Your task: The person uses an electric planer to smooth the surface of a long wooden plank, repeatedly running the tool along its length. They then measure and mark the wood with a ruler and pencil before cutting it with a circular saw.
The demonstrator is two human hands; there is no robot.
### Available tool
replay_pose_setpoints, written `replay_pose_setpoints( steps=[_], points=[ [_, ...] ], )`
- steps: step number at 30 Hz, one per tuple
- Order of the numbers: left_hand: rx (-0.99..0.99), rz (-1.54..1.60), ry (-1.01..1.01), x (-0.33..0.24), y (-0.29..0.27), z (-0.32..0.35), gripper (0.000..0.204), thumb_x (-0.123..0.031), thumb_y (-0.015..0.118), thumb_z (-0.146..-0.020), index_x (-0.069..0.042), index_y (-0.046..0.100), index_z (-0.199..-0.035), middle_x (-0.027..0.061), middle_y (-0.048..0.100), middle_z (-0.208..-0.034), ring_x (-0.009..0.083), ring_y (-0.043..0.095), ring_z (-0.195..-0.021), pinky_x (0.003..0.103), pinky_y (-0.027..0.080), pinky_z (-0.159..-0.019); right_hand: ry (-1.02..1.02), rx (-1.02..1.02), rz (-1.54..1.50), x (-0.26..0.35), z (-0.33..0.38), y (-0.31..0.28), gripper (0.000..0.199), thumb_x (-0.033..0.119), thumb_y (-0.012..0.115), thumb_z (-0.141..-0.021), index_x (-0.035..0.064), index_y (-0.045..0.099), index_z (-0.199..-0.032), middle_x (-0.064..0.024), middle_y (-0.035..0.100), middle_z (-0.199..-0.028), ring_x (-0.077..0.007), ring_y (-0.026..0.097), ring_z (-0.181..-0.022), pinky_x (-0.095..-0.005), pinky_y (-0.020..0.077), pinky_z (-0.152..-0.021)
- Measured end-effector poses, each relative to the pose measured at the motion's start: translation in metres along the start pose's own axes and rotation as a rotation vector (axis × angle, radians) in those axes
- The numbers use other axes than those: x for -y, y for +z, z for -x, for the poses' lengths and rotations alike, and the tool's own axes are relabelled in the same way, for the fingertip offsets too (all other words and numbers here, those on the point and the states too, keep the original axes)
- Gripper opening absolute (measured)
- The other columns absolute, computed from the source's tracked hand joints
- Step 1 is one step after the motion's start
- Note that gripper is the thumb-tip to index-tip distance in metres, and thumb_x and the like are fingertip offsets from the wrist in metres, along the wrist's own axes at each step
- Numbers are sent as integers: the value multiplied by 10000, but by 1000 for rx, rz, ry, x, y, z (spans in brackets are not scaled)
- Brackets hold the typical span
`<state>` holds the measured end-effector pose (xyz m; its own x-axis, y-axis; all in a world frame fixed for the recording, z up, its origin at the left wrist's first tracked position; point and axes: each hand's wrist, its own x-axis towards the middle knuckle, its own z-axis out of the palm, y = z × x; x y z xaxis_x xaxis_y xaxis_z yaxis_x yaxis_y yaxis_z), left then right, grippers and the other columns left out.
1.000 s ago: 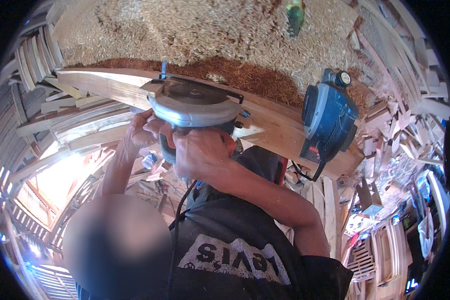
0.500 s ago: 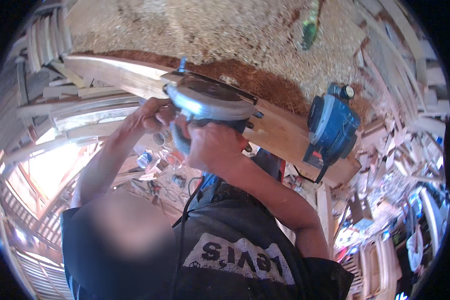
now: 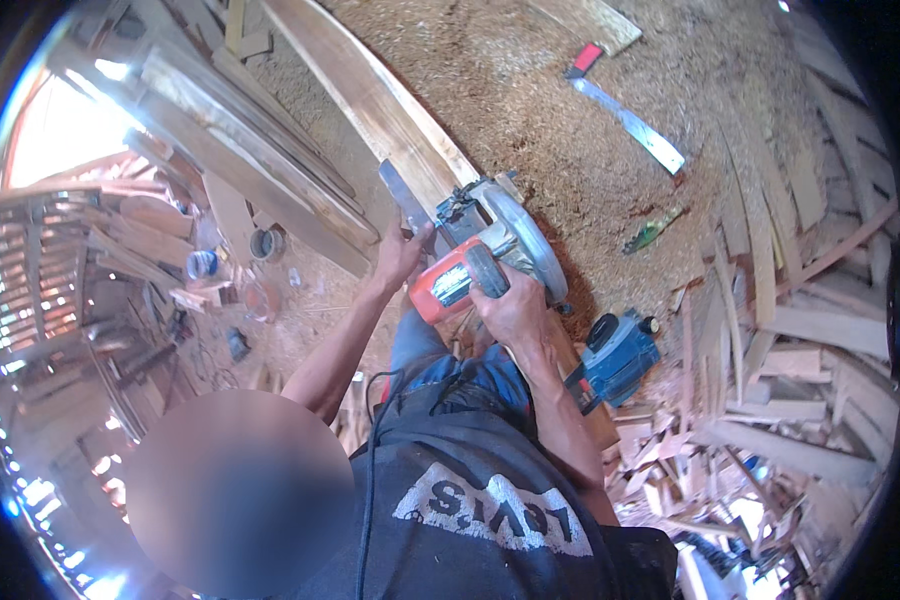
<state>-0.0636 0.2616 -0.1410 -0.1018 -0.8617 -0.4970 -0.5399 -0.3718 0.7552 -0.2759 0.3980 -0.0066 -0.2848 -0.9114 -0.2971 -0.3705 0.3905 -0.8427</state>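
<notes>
My right hand [image 3: 511, 308] grips the black handle of an orange and grey circular saw [image 3: 490, 250]. The saw sits on a long pale wooden plank [image 3: 370, 100] that runs from the upper middle down toward me. My left hand [image 3: 400, 255] rests on the plank's left edge, right beside the saw's base plate. The saw's black cord [image 3: 370, 470] hangs down in front of my dark shirt. The blade is hidden under its round metal guard.
A blue electric planer [image 3: 620, 355] sits on the plank just right of my right forearm. A hand saw with a red handle [image 3: 625, 115] and a green tool [image 3: 655, 230] lie on the sawdust floor. Scrap boards [image 3: 770, 350] pile up on the right; planks [image 3: 220, 150] and cans [image 3: 202, 263] lie at left.
The whole view has swung round, so the plank now runs up and down instead of across. Both hands keep their places on the saw and the plank.
</notes>
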Motion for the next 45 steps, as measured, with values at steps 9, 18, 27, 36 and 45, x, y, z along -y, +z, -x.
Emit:
replay_pose_setpoints(
  steps=[9,18,27,36,45],
  points=[
    [-143,-148,90,-27,10,-1,650,-473,660,-971,-127,501,-1498,272,756,-1023,455,736,-985,519,545,-911,-29,-28,33,0,-2,-3,298,247,765,-826,-14,759,-971,-243,723,-809,-377,732,-759,-453,548,-715],
    [-169,-77,158,-33,10,-1,514,-407,672,-960,-11,597,-1281,246,754,-994,433,737,-964,528,552,-878,-155,-65,103,-1,-6,-4,375,337,756,-888,-36,724,-865,-273,680,-748,-473,676,-725,-512,508,-676],
    [-141,-109,171,-29,3,-16,549,-410,645,-979,-21,520,-1346,214,762,-884,432,740,-907,525,545,-863,-74,-7,83,3,-16,0,345,320,768,-861,-21,744,-911,-277,692,-785,-464,687,-770,-517,516,-714],
    [-191,-165,129,-19,-2,-32,613,-458,648,-985,-120,505,-1476,273,750,-1078,457,719,-1044,518,537,-933,-127,-40,99,6,-25,10,353,319,779,-856,-32,738,-860,-278,679,-747,-467,684,-735,-514,506,-685],
    [-187,-300,169,-15,-2,-48,802,-518,625,-967,66,400,-1469,284,749,-1040,478,717,-1018,525,551,-919,-34,37,121,17,-31,4,356,311,735,-812,24,770,-1019,-293,731,-928,-493,705,-925,-549,552,-826]
  ],
)
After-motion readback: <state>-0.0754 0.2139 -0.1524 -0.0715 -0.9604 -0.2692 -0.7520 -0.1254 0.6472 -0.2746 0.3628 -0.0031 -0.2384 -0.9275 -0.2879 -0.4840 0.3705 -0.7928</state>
